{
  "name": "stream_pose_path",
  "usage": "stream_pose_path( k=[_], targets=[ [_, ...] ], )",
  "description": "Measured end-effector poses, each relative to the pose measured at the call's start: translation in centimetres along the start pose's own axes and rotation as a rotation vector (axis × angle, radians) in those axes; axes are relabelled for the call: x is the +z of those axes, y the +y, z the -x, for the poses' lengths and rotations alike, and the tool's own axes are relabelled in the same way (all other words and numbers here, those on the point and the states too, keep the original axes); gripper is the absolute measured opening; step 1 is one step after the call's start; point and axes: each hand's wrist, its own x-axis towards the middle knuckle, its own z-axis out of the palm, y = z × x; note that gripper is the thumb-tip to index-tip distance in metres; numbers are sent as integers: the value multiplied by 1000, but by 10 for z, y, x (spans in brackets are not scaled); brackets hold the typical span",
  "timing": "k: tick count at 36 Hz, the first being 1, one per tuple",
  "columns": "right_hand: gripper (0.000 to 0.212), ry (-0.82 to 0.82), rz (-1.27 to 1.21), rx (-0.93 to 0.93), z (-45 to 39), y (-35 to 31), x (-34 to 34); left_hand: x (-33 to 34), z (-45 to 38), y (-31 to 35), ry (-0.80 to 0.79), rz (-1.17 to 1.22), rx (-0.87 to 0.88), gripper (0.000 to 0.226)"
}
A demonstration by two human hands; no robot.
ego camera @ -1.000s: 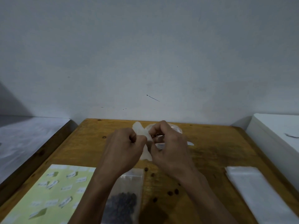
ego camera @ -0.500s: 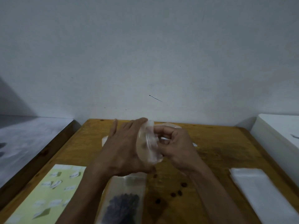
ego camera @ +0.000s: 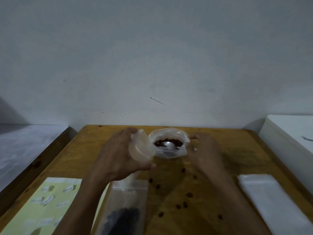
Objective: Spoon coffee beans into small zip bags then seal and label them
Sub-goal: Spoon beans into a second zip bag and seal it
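**Bag held open beside the bean supply**

Beans (ego camera: 168,142) sit in a clear supply bag (ego camera: 169,150) near the far edge of the worktop (ego camera: 220,192), about midway along it, with a spoon (ego camera: 168,144) lying bowl-up among them. I have my left hand (ego camera: 116,160) curled round a small zip bag (ego camera: 141,148), thumb below and fingers over the top, holding it tilted with its mouth turned toward the supply. I judge that keeps the mouth close to the spoon, so a scoop has little way to travel.

My right hand (ego camera: 203,153) hangs at the supply bag's right rim, fingers loosely bent. I cannot tell whether they pinch the plastic or only rest against it. It holds no spoon, so I judge the step in hand is steadying the supply before picking up the spoon.

A filled bag (ego camera: 126,209) lies flat at the near edge, dark beans settled in its lower half. Left of it, toward the near-left corner, is a label sheet (ego camera: 33,209) with small white labels. A stack of empty bags (ego camera: 271,204) lies along the right edge. Loose beans (ego camera: 185,204) dot the worktop between the filled bag and the stack, which tells me spills are a risk if the small bag's mouth sags.
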Motion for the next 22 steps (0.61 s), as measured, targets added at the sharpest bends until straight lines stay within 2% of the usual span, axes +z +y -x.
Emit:
stream_pose_path(
  k=[2,4,6,9,10,13,15,20,22],
  targets=[
    [47,-98,59,136,-6,14,1,8,-3,-6,-2,53,-15,112],
    [54,-180,-26,254,-9,23,4,17,-7,-8,-6,87,-17,115],
    [45,-183,-232,324,-9,29,9,27,-10,-9,-21,127,-24,120],
    [14,-140,-567,388,-7,29,17,39,-15,-11,-32,168,-39,123],
    [10,-130,-635,396,-6,27,19,42,-17,-11,-37,166,-42,122],
    [21,-73,-739,390,-6,16,23,49,-22,-12,-74,178,-61,119],
    [26,12,-620,257,-4,13,25,52,-25,-13,-100,174,-73,115],
    [23,240,-157,-289,4,19,27,56,-31,-14,-196,175,-93,115],
    [19,302,-33,-404,6,24,33,56,-32,-13,-217,194,-84,111]
  ],
)
